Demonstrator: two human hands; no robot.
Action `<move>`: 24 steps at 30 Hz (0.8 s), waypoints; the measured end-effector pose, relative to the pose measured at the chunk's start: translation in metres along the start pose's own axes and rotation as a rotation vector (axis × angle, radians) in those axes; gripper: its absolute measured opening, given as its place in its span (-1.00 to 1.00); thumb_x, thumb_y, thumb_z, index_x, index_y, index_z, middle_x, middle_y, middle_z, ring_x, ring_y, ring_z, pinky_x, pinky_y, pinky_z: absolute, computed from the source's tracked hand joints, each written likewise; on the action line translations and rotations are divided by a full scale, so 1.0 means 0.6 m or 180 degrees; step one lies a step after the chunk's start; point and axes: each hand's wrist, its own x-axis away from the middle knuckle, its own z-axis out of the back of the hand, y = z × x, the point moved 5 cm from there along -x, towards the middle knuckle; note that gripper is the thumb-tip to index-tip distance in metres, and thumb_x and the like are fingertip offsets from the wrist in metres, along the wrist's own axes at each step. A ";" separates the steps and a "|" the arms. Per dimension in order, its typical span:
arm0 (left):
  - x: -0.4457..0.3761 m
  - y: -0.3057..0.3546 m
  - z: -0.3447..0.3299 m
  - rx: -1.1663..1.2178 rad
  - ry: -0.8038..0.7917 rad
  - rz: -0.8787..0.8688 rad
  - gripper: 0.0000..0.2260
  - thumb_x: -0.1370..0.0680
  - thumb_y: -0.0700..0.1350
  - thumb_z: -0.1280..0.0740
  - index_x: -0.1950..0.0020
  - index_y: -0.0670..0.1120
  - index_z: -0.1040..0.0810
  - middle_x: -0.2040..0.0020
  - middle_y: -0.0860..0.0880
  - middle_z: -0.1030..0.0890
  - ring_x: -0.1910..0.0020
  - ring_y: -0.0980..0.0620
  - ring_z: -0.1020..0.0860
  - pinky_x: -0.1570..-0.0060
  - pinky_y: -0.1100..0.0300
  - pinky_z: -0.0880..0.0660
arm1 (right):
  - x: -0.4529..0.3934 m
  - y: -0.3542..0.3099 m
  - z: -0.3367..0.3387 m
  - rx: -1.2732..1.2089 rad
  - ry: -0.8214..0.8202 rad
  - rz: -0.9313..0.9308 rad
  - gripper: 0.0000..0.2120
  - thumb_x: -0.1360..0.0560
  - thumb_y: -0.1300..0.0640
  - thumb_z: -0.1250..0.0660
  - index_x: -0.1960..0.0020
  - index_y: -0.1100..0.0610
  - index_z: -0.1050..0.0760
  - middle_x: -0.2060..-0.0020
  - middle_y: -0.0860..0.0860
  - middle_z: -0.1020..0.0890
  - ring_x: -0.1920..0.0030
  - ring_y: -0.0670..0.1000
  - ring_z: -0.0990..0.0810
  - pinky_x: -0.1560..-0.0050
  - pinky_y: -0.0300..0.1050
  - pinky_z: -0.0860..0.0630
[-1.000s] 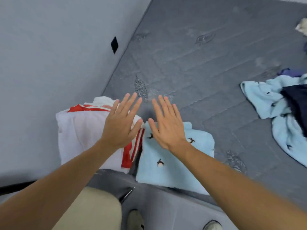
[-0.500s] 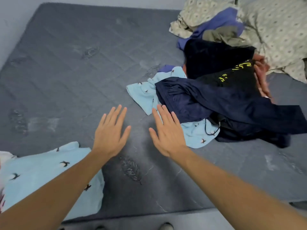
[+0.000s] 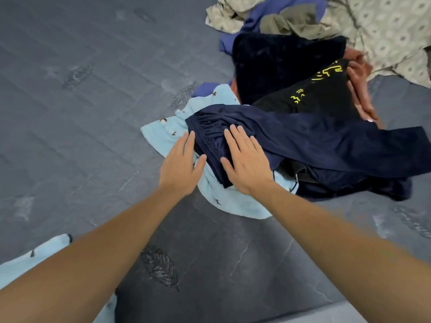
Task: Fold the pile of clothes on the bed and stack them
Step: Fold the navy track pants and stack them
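On the dark grey quilted mattress (image 3: pixel 98 117), I see the heap of unfolded clothes (image 3: pixel 303 94). My right hand (image 3: pixel 247 164) lies flat, fingers straight, on the navy ribbed-waist shorts (image 3: pixel 326 145); just left, my left hand (image 3: pixel 180 169), also released, overlaps the pale blue bird-print cloth (image 3: pixel 233 203).

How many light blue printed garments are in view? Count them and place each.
2. One light blue garment lies crumpled at the near left edge of the pile, under the navy shorts. The other lies at the frame's bottom left, partly behind the forearm. More may be buried.
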 end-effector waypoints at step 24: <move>0.064 0.126 -0.168 0.2617 0.0761 0.2408 -0.49 -0.54 0.23 -0.45 -0.40 0.09 -0.39 -0.20 0.15 -0.36 -0.13 0.24 -0.49 -0.09 0.28 -0.50 | -0.348 -0.037 -0.022 -0.0264 -0.1218 0.1115 -0.48 -0.52 -0.16 -0.41 -0.37 0.09 -0.46 -0.25 0.11 -0.54 -0.31 0.19 -0.46 -0.26 0.14 -0.42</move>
